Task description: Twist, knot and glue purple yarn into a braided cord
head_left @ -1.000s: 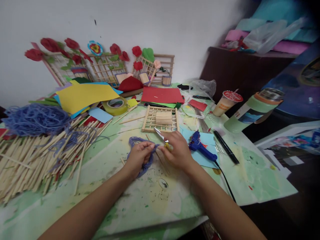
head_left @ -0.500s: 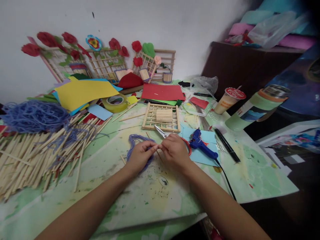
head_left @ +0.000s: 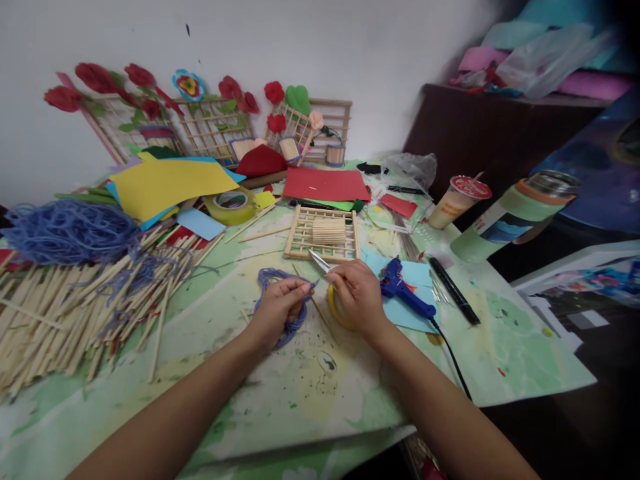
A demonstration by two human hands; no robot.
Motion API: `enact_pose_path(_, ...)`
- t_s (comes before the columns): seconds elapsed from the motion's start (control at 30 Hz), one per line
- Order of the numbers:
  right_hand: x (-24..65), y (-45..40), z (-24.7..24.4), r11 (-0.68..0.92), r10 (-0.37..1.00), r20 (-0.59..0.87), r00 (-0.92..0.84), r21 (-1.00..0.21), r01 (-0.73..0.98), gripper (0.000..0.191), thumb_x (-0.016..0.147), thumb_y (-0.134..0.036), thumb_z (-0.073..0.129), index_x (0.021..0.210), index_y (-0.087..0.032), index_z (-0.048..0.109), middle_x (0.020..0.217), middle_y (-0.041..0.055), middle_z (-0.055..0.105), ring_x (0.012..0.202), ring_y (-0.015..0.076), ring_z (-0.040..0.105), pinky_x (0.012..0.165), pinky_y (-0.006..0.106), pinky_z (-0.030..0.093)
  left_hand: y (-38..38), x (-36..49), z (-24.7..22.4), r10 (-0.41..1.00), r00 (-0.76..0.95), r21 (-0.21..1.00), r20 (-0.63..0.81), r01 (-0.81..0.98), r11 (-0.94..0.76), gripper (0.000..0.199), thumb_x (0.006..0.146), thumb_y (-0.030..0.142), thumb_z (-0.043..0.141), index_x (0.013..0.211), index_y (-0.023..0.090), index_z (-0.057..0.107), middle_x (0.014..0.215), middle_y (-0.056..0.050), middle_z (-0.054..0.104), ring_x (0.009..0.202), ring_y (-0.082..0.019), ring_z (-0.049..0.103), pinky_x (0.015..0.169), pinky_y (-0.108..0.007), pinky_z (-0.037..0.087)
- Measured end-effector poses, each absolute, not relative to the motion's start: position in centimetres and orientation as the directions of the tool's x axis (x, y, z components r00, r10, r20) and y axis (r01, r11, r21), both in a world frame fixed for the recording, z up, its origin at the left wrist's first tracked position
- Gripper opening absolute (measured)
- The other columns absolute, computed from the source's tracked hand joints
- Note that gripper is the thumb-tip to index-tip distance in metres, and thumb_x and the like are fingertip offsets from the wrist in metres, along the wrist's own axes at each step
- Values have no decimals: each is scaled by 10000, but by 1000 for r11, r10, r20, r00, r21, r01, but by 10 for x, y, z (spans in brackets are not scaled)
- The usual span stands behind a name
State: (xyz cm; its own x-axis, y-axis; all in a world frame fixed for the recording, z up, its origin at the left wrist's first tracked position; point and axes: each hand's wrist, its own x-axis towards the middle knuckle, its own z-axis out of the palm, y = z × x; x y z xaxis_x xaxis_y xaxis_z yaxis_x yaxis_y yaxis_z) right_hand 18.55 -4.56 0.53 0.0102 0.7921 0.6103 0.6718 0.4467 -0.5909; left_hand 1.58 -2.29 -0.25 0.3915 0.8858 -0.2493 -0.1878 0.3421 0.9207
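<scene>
My left hand (head_left: 280, 307) is closed in a pinch on blue-purple yarn (head_left: 263, 297), a short end of which pokes out past the fingertips. The rest of that small loose bundle lies under and around the hand. To its right, my right hand (head_left: 357, 293) has its fingers pressed together; whatever sits between them is too small to make out. Beneath it lie scissors (head_left: 320, 261), with the blades showing beyond the knuckles and a yellow handle loop at the near side. Just behind stands a small stick lattice (head_left: 295, 233) bearing a panel of short sticks (head_left: 329, 232).
A blue glue gun (head_left: 400, 283) rests on light-blue paper to the right, its cord trailing over the table edge. Beyond are a black marker (head_left: 455, 290), a cup (head_left: 457, 200) and a bottle (head_left: 515, 217). Wooden sticks (head_left: 75, 327) and a yarn heap (head_left: 70, 230) fill the left.
My hands have drawn apart from fingertip contact, the right one slightly up and right. The yarn end and the yellow scissor loop now show; the red loop is covered. The scissor blades stay put.
</scene>
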Motion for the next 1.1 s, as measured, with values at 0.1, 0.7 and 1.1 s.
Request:
enact_pose_path(0.1,181,-46,4,536,777,611,-152,-514,670,203,891,-299,553,1044,-201,644,947,85,674,905,220,577,790,354,446,-24,15,0,847,443,890,-293,-197,411,320,674,396,747,705,136,561,471,111,225,385,-16,151,369,-148,92)
enact_pose_path(0.7,169,-52,0,367,882,461,-97,-544,755,440,924,-302,394,501,-191,352,485,-14,388,498,112,329,532,281,210,-31,11,-2,822,486,782,298,369,-502,170,829,252,575,882,217,732,811,-61,722,742,-187,633,697,-270,428)
enact_pose_path(1.1,195,-44,3,364,843,501,193,-797,481,346,902,-410,480,683,-180,618,634,21,580,629,151,527,615,281,387,-28,15,3,942,336,997,-5,74,-21,256,779,404,629,746,150,643,513,35,499,456,-81,412,456,-207,295)
